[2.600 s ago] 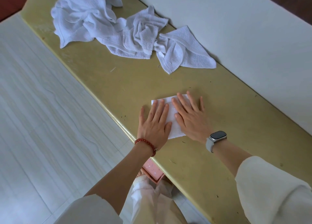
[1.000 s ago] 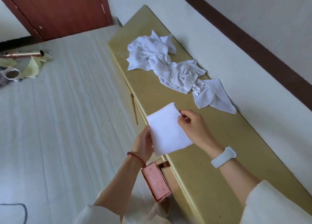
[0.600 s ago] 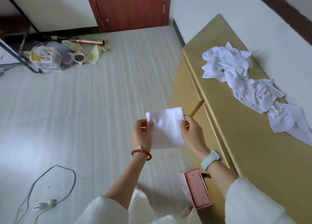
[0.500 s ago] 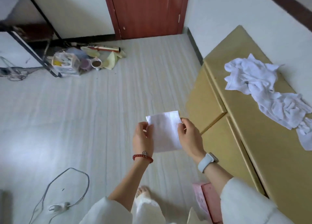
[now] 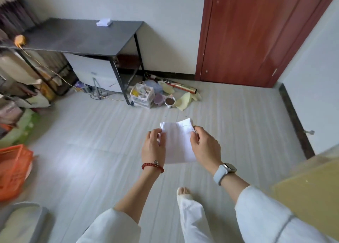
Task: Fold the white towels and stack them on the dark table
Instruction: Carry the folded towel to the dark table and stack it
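Head view now faces the dark rectangular table (image 5: 78,36) across the room instead of the yellow cabinet (image 5: 311,193); left hand (image 5: 153,147) and right hand (image 5: 205,147) pinch the folded white towel (image 5: 178,143) by its side edges, mid-air, ready to join the small white stack (image 5: 104,22) there.

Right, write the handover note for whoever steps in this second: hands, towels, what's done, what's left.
Left hand: pinching the left edge of the folded towel.
Right hand: pinching its right edge. The towel is held in the air over the floor, between the yellow cabinet and the dark table.
Done: this towel is folded. A small white stack already sits at the far edge of the dark table.
Left: carry this towel to the table and set it on the stack. Any unfolded towels are out of view right now, so check the cabinet top.
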A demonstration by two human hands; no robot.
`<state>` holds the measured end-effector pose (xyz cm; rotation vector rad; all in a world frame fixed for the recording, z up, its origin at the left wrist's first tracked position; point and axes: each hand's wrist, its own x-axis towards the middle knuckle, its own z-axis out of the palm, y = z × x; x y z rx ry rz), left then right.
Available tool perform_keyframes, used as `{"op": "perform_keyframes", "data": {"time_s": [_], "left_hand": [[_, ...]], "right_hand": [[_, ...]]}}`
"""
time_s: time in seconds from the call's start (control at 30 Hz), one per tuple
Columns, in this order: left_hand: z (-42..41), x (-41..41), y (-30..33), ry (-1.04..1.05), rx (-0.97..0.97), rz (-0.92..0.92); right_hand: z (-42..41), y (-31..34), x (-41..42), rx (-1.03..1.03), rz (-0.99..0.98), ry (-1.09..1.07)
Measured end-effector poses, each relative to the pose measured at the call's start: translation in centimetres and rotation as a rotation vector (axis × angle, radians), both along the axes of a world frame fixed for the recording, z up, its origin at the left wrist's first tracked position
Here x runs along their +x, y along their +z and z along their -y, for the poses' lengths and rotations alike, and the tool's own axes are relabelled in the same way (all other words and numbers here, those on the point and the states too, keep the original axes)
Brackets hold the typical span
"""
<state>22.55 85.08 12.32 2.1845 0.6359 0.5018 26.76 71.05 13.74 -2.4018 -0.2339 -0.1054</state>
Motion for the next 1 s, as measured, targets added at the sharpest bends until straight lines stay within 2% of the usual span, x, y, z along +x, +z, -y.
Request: {"op": "perform_keyframes", "data": {"time_s": [0.3,0.47,0.57,0.8,1.0], "left_hand": [[-18.9,19.4,2.7,0.205,-0.089,0.006],[-31.2,25.6,3.2,0.367,-0.146,0.013],[-39.9,29.4,2.9,0.403,-0.177,0.023],[-61.7,40.3,3.0,0.331,-0.280,0.018],[-75.6,50.8,3.1,0.148,-0.350,-0.128]], "right_hand": [[-19.0,1.7,22.8,0.092,-0.080,0.219],[-32.6,1.9,31.2,0.118,-0.227,0.408],[-41.4,1.9,35.6,0.137,-0.249,0.471],[-62.4,1.9,47.1,0.217,-0.325,0.458],[-74.2,2.0,56.5,0.216,-0.384,0.362]]}}
